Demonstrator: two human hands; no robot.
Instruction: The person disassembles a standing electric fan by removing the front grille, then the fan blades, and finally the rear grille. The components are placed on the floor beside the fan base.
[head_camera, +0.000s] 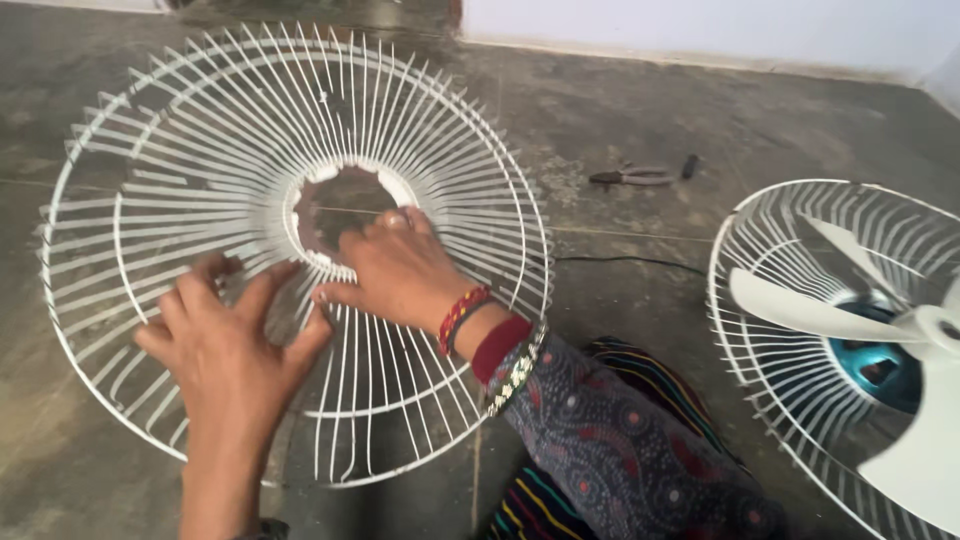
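White wire fan guard (200, 170), round and dished like a shallow bowl, lies on a mottled grey-brown stone floor (620, 110). Thin painted spokes fan out from a flat centre ring with an open hole, crossed by a few circular hoops; many spoke tips around the rim stick out bare.

Both bare hands rest on the guard's near side. The left hand (225, 335) lies flat with fingers spread apart, pressing on the spokes without gripping. The right hand (395, 270) is loosely cupped at the edge of the centre ring, fingertips on it; whether it pinches the ring is hard to tell. That wrist wears thread bands and bangles above a patterned sleeve (620, 440).

To the right sits a second guard half (790, 290) holding pale plastic fan blades (830, 315) on a teal motor hub (880, 365). Small pliers (632, 177) lie well apart near the wall, and a thin dark cord (620, 262) crosses the floor.

Risks, as a judgement: the exposed spoke ends could scratch a palm or snag the bangles, and heavy pressure could bend the slim wires or make the dished guard rock or slide on the floor.
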